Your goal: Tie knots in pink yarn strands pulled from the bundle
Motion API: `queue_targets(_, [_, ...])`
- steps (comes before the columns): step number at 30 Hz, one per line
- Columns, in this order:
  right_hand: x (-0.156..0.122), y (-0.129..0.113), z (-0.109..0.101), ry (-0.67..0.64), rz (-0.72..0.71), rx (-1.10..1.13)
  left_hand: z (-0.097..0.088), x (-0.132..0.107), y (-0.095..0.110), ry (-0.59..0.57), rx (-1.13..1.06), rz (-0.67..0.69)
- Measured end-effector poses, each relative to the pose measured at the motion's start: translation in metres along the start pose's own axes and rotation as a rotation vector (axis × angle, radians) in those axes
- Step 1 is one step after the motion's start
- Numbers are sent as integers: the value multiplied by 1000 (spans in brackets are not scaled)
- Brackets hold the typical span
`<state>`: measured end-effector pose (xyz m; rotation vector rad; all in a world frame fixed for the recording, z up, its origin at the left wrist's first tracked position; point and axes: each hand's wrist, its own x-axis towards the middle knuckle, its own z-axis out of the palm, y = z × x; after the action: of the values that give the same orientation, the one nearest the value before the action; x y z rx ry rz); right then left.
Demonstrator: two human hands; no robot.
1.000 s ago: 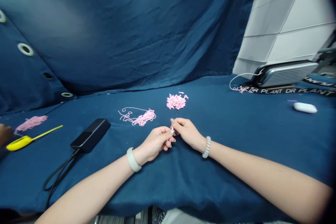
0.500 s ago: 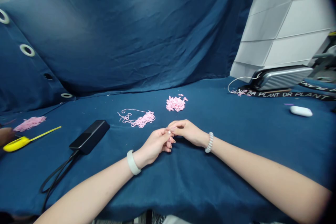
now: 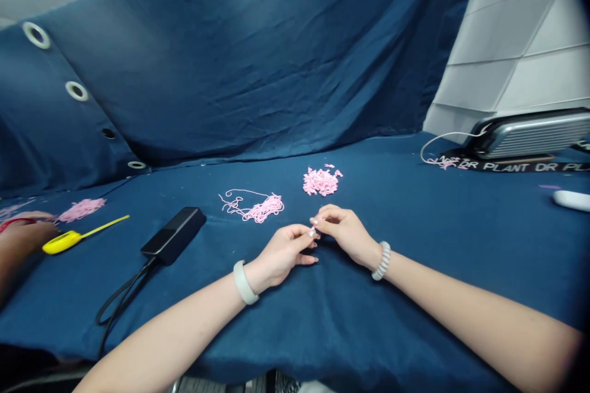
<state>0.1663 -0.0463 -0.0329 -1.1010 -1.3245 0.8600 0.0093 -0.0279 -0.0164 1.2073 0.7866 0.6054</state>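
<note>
My left hand [image 3: 286, 252], with a pale band on its wrist, is closed in a pinch over the blue cloth. Against its fingertips my right hand [image 3: 349, 233], wearing a coiled bracelet, pinches too. A tiny bit of pink cord [image 3: 313, 229] shows between the fingertips of both hands; most of it is hidden. Just beyond my hands lies a heap of small pink knotted pieces [image 3: 319, 182]. To its left is a loose tangle of long pink cord [image 3: 263, 207].
A black power adapter [image 3: 175, 234] with cables lies left. Beyond it are a yellow tool with a thin shaft [image 3: 64, 242], another pink cord bundle [image 3: 83, 210] and another person's hand [image 3: 34, 233]. At right are a silver ribbed device [image 3: 539, 135], a lettered strap [image 3: 516, 167] and a white case [image 3: 571, 200].
The view has swung left, so everything sits further right in it. My fingertips have shifted their pinch, and the left hand's lower fingers are more stretched. More of the other person's hand shows.
</note>
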Motion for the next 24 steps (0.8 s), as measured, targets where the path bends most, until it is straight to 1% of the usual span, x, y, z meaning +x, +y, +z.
queue_targets(4, [-1, -3, 0, -54, -1, 49, -3, 0, 2, -21, -4, 16])
queue_targets(7, [0, -3, 0, -47, -31, 11, -6, 1, 4, -63, 35, 36])
queue_targets(12, [-2, -4, 2, 33, -79, -41, -8, 2, 8, -130, 72, 32])
queue_targets(16, [-2, -4, 4, 95, -126, -40, -7, 1, 9, -144, 106, 46])
queue_targets(19, [1, 0, 2, 182, -88, -63, -5, 0, 8, -137, 199, 49])
queue_targets(20, [2, 1, 2, 201, -61, -64, -5, 0, 7, -120, 268, 88])
queue_targets(21, [3, 3, 1, 209, -33, -61, -5, 0, 7, -90, 357, 157])
queue_targets(24, [5, 5, 0, 169, 28, -53, -5, -3, 9, 45, 653, 460])
